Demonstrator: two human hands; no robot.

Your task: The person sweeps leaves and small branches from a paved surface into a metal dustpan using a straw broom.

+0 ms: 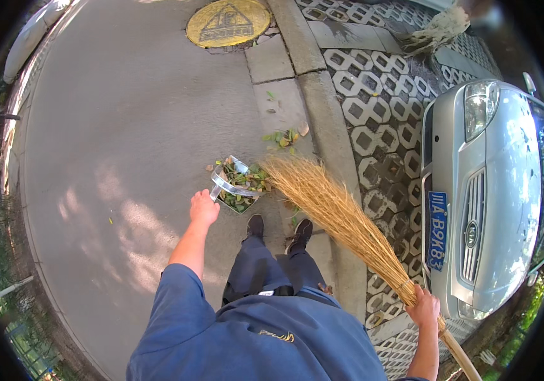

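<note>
My left hand (204, 208) grips the handle of a metal dustpan (239, 166), which is low over the pavement in front of my feet. Green and brown leaves (243, 178) fill much of the pan. In my right hand (423, 307) is the upper part of a long straw broom (329, 200), held near its binding, with the wooden handle running back past my wrist. The spread bristle tips reach the dustpan's right side. A small pile of leaves (284, 138) lies just beyond the tips, beside the curb.
A stone curb (324, 109) separates the grey road (124, 119) from concrete grid pavers (365, 105). A silver Kia car (495, 190) is parked close on the right. Ahead, a yellow manhole cover (228, 23) bears writing. Another light-coloured vehicle (31, 35) shows at the far left.
</note>
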